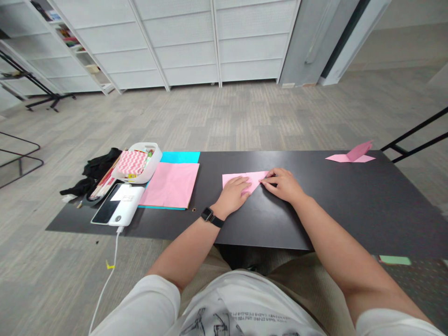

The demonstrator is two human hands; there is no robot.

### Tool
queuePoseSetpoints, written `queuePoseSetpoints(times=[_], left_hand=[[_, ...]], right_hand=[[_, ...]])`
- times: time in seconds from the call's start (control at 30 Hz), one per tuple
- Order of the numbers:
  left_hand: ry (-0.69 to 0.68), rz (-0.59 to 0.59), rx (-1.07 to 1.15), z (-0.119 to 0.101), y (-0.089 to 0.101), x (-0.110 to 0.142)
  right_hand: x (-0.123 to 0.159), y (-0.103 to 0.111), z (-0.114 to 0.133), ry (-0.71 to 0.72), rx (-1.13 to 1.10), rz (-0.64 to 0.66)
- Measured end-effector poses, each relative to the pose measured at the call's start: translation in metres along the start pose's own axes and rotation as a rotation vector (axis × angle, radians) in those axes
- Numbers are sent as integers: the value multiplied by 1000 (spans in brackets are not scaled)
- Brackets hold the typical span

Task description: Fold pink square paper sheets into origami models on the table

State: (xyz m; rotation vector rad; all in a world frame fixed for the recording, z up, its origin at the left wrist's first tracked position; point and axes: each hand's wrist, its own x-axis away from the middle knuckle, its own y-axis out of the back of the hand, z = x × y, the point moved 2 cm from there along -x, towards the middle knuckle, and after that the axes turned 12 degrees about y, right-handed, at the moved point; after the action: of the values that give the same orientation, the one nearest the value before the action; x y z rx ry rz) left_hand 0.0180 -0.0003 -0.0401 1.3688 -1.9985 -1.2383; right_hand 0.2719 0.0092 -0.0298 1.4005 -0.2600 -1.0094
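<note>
A folded sheet of pink paper (255, 177) lies on the dark table in front of me. My left hand (234, 195) rests flat across its left part, fingers stretched out, holding it down. At the paper's right corner, the thumb and fingers of my right hand (283, 184) are pressed together on the edge. The fingers cover parts of the paper, including its lower edge. Farther right on the table stands a folded pink paper shape (353, 153) with a raised flap.
Left on the table (315, 219) lies a stack of pink sheets (177, 184) over blue paper (180, 157). Beside it are a white basket (154, 163) of supplies, a white device (129, 207) with a cable, a phone (107, 210) and black cloth (100, 163).
</note>
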Motion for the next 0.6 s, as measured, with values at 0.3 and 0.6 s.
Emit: queuePoseSetpoints(times=[0.3, 0.6], left_hand=[[16, 9, 6, 2, -3, 0], [14, 9, 3, 1, -1, 0]], right_hand=[[5, -2, -21, -237, 158, -25], [7, -3, -23, -272, 211, -93]])
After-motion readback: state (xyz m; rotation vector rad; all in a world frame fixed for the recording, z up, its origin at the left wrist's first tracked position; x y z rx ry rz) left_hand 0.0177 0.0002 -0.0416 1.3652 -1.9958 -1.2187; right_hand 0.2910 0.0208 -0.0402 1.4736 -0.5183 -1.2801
